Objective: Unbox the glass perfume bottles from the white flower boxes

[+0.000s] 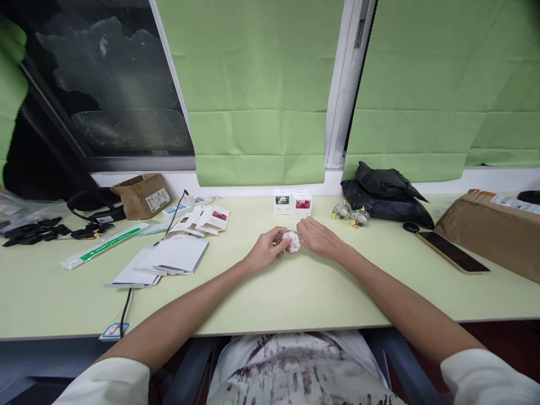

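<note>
Currently both hands meet mid-desk on one small round bottle (291,242), pinkish inside with a gold-looking fitting; it sits low over the pale green desk (295,292), whether resting or just lifted is unclear. Left hand (265,249) has its fingers curled and closed around the bottle's left side; right hand (319,238) pinches its upper right edge with fingertips together, likely at the cap, though that part is too small to confirm. Judgement: the piece looks glassy and smooth, so the left hand should stay the anchor and the right should do only fine work, kept low over the desk. Around it: two small printed boxes (292,202) stand just behind the hands, two more round bottles (350,214) lie near to the right beside a black plastic bag (386,194). A phone (452,252) lies face-up well to the right, next to a brown parcel (493,230). Left side holds flat white cartons (169,257), printed cards (206,217), a black cable (126,298) and a cardboard box (143,195). Nothing sits between the hands and the bottle; the boxes behind are the nearest thing to knock.
</note>
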Tool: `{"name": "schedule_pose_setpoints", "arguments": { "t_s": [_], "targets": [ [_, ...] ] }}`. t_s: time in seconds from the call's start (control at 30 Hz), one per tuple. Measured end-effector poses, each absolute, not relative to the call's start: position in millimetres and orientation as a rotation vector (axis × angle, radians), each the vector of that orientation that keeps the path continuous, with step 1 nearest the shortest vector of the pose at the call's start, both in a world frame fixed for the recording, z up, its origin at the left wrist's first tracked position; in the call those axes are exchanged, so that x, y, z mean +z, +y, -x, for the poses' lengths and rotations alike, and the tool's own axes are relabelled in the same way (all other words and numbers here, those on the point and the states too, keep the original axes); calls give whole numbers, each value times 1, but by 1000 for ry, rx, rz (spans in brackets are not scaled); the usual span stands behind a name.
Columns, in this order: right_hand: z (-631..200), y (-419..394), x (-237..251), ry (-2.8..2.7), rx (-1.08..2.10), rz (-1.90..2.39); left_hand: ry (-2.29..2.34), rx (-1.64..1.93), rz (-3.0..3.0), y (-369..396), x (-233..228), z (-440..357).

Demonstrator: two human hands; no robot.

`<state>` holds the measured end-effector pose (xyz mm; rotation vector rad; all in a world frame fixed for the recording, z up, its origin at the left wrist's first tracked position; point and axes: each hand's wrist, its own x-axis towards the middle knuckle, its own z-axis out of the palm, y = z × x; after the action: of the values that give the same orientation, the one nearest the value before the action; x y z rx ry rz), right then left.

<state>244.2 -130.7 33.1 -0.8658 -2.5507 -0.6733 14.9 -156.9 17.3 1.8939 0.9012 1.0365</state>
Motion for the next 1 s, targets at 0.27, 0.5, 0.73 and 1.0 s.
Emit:
{"name": "schedule_pose_setpoints", "arguments": {
  "t_s": [0.27,0.5,0.73,1.0],
  "targets": [
    [-250,-129,31,-2486,-618,971,932,1041,-1907,-158,15,-12],
    [-287,-118,31,-2384,-290,1000,954,1141,-1805,-148,7,1],
    [-292,-110,20,-2289,8,1192,970,1196,-1753,-138,-1,3],
    [-297,-102,6,-2418,-58,1180,941,1163,-1758,-140,-1,2]
  ]
}}
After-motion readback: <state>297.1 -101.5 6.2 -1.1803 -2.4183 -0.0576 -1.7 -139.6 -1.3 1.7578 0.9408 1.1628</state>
